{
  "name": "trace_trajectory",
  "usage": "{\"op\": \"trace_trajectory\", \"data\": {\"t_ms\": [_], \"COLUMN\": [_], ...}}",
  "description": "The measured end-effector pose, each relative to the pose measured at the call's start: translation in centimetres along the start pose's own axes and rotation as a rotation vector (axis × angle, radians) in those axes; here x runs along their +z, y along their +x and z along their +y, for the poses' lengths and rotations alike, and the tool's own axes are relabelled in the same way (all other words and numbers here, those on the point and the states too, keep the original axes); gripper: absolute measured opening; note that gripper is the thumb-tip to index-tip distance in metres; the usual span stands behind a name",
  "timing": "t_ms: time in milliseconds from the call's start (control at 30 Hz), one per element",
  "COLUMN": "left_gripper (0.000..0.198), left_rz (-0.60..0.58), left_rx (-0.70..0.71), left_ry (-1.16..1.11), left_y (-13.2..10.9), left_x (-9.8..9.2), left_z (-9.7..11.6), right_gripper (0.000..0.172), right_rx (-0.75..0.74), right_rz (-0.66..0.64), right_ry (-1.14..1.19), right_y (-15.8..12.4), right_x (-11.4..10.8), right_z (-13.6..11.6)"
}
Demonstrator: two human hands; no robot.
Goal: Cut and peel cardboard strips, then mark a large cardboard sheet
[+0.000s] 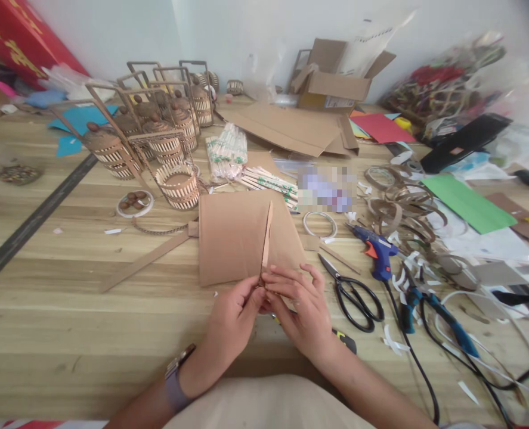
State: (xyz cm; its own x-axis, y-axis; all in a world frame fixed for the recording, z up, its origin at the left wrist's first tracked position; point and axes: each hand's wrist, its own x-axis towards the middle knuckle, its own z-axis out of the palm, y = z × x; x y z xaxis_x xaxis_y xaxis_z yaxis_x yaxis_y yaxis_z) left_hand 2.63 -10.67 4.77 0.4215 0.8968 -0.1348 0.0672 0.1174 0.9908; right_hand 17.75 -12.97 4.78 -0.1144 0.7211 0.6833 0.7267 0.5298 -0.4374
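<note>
Cardboard strip (268,235), narrow and slightly bent, stands out from the fingertips of both hands, directly ahead of the wearer. From my remote post I record its long axis as running forward, away from the body, the far tip leaning slightly to the right. Its near end lies where the two hands meet, so I find neither hand clearly nearer.

Left hand (236,307): thumb and index finger drawn together in a pinch at the near end, approached from the left. Right hand (303,307): thumb and forward fingers closed on the same end from the right, the outer fingers loosely spread. I cannot tell what, if anything else, is tucked between the fingertips.

Behind the strip I note a brown cardboard sheet (231,241) flat on the wooden table (157,333); I cannot confirm contact between strip and sheet. Black-handled scissors (337,279) lie to the right of the right hand, apart from it, with a blue glue gun (383,256) beyond. An open slatted basket (181,193) sits past the sheet's left far corner.
</note>
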Motion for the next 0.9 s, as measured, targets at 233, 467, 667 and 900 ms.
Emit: {"op": "trace_trajectory", "data": {"t_ms": [233, 467, 667, 900], "left_gripper": [0.038, 0.038, 0.037, 0.041], "left_rz": [-0.044, -0.026, -0.005, 0.023], "left_rx": [0.040, 0.026, 0.008, 0.011], "left_ry": [0.070, 0.034, 0.034, 0.064], "left_y": [-0.41, -0.04, 0.03, -0.08], "left_x": [-0.01, 0.07, 0.06, -0.04], "left_z": [-0.24, -0.20, -0.11, -0.02], "right_gripper": [0.017, 0.018, 0.014, 0.016], "right_rx": [0.069, 0.058, 0.036, 0.040], "right_rz": [0.025, 0.033, 0.012, -0.027], "right_ry": [0.039, 0.048, 0.039, -0.005], "right_y": [0.11, 0.21, -0.04, -0.10], "right_x": [-0.25, -0.31, -0.15, 0.12], "right_z": [0.10, 0.12, 0.29, 0.28]}}
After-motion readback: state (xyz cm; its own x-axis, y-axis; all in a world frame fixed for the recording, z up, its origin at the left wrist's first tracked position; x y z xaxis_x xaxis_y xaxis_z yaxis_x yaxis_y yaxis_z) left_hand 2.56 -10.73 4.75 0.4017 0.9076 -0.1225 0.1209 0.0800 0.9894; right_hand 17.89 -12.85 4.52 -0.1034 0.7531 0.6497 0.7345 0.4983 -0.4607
